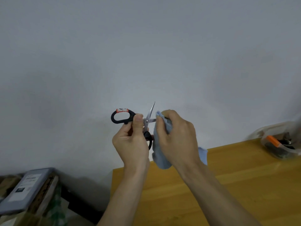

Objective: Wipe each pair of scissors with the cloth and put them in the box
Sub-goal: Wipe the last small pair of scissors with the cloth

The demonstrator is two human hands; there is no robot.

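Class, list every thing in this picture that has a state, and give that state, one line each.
scissors: blades open, held up in the air
left hand: grips the scissors near the handles
right hand: holds the cloth around one blade
cloth: bunched, hanging below the hand
clear box: open, on the table

The scissors (147, 121) have black handles and bare silver-grey blades, and the upper handle loop carries a label (122, 110) in red-orange and white. The cloth (160, 154) is plain light blue with no pattern; the worktop (244, 180) is a warm yellow-brown wood tone with faint lighter streaks, and the wall (146, 46) is an even pale grey. The box (280, 144) is clear plastic showing dark contents and one orange piece, and the flat case (26, 190) is grey-blue with a white label.
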